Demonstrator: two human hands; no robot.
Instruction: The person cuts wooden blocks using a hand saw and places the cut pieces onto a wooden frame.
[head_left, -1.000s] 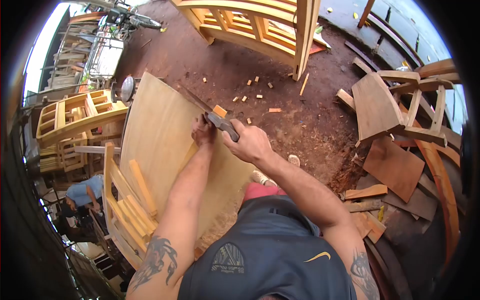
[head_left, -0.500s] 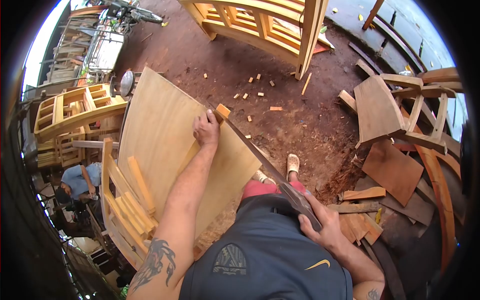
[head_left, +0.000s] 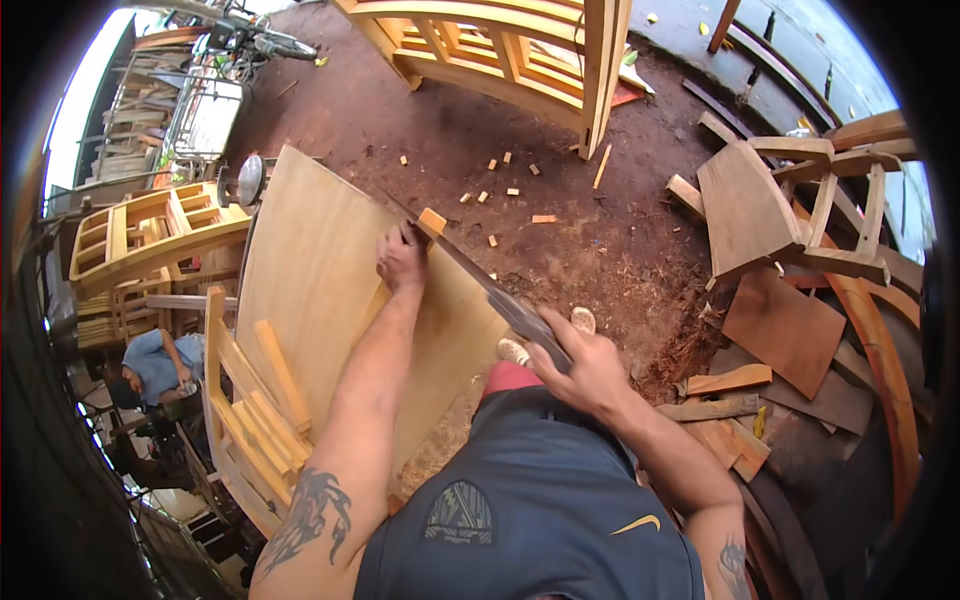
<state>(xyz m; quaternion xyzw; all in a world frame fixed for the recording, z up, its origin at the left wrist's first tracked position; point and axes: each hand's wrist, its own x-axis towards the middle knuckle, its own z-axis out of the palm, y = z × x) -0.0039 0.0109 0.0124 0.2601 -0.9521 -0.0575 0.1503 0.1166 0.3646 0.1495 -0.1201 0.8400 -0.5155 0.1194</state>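
My right hand [head_left: 585,370] is wrapped around the handle of a handsaw [head_left: 475,272], whose long blade slants up and left. The blade lies across a narrow wooden strip close to its far end, and a short orange-brown end [head_left: 432,221] sticks out past it. My left hand [head_left: 402,258] grips the strip just beside the blade and presses it against a sheet of plywood [head_left: 310,240]. Most of the strip is hidden under my left hand and forearm. How deep the cut runs, I cannot tell.
Several small offcuts [head_left: 513,192] lie on the dirt floor ahead. A slatted wooden frame [head_left: 480,90] stands beyond them. Chair parts [head_left: 750,210] and boards [head_left: 783,325] are piled at right. Loose strips [head_left: 270,425] rest on the plywood's left; a person [head_left: 160,365] sits farther left.
My right hand has pushed the saw forward and up-left, so the handle is closer to the strip and more blade reaches past it. My left hand keeps its grip on the strip.
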